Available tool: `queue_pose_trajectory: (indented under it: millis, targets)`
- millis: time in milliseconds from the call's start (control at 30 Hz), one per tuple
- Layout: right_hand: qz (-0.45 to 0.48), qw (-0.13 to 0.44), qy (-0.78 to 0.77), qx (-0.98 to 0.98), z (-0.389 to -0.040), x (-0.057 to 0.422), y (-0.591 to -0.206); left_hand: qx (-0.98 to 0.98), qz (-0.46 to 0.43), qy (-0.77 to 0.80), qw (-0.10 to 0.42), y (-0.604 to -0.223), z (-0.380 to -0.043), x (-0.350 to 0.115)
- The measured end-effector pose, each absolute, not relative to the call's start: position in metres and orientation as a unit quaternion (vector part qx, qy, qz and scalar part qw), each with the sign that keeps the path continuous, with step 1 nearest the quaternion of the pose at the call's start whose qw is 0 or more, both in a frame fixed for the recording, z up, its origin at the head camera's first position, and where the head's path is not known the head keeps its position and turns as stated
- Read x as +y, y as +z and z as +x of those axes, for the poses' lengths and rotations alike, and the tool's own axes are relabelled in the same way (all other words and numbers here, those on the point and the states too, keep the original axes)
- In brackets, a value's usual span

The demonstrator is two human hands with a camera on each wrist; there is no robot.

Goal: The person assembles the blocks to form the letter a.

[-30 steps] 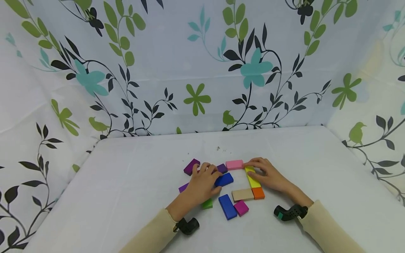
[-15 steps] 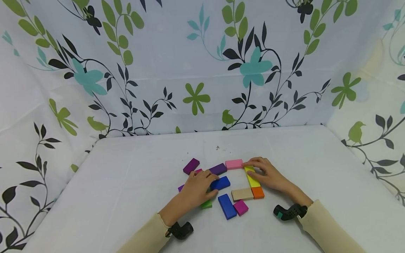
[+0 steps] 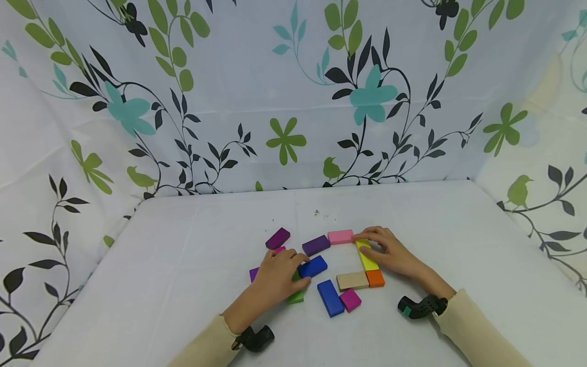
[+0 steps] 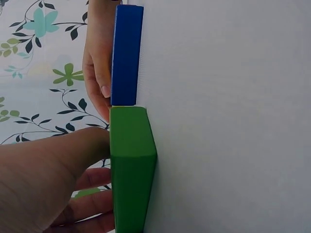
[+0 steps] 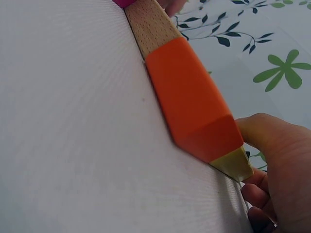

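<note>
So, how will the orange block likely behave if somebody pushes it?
The orange block is probably stiff: its edges look straight. Its flat faces suggest sliding rather than rolling. Pushed toward the yellow block, it would likely press against it, since the two appear to touch.

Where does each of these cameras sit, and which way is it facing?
Head: worn on the person's head, facing forward and down at the table; left hand, right hand and both sleeves show.
Left wrist: worn on that wrist, looking closely at the green block; part of the left hand shows, with the right hand beyond.
Right wrist: worn on that wrist, looking closely at the orange block; part of the right hand shows by the yellow block.
Shared: head and right wrist both show the orange and yellow blocks.
</note>
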State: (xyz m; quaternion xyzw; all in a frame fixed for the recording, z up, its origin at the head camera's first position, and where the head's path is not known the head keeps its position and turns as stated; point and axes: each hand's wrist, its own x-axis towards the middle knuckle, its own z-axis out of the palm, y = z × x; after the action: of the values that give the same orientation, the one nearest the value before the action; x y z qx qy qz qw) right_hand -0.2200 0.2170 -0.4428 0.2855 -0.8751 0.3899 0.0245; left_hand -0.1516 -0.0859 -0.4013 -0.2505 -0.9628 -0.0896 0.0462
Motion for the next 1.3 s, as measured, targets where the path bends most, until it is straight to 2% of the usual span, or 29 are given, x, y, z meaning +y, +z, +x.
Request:
queue_pose_trajectory:
  millis: [367, 600, 1300]
  targets:
    - [0.29, 0.026, 0.388, -0.874, -0.2189, 0.2187, -0.4433, -0.966, -0.219, -0.106, 0.089, -0.4048, -0.1468, -0.0894]
    - [0.29, 0.022, 0.391, -0.873, -0.2184, 0.2186, -0.4442, -0.972, -0.191, -0.123, 0.062, -0.4028, -0.1448, -0.0894]
    - [0.287, 0.022, 0.391, -0.874, -0.2204, 0.2176, -0.4421, -0.971, -0.182, -0.14, 0.07, -0.4025, -0.1496, -0.0908]
